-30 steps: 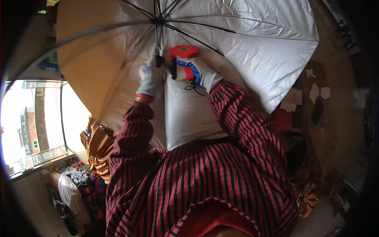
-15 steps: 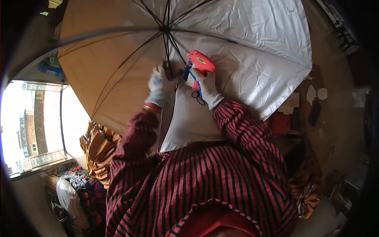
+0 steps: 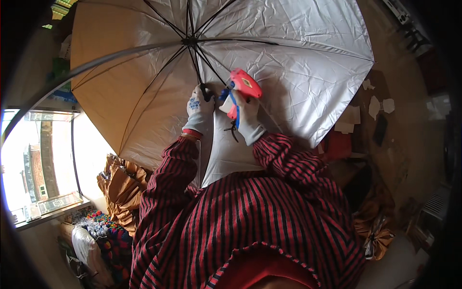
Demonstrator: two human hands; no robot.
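Note:
An opened umbrella (image 3: 308, 91) with a silvery lining and thin black ribs spreads before me, its underside facing me. My left hand (image 3: 198, 101), in a white glove, is closed around a small black piece (image 3: 206, 91) at the lower end of a dark rib; the fingers partly hide it. Just to the right, my gloved right hand (image 3: 248, 113) grips a red, white and blue tagging gun (image 3: 245, 84). Its blue front end points left, toward my left hand, with a small gap between. A dark cord loop (image 3: 233, 131) dangles below the gun.
The umbrella's grey shaft (image 3: 115, 55) curves from the hub to the left. At lower left lie crumpled brown fabric (image 3: 122, 188) and a multicoloured knitted pile (image 3: 103, 231) beside a bright window (image 3: 41, 164). More brown fabric (image 3: 375, 236) and paper scraps (image 3: 347, 120) lie at right.
The umbrella's hub has shifted slightly left and down in view. My left hand has moved slightly and is now sharp. The tagging gun has tilted and moved a little lower, still in my right hand.

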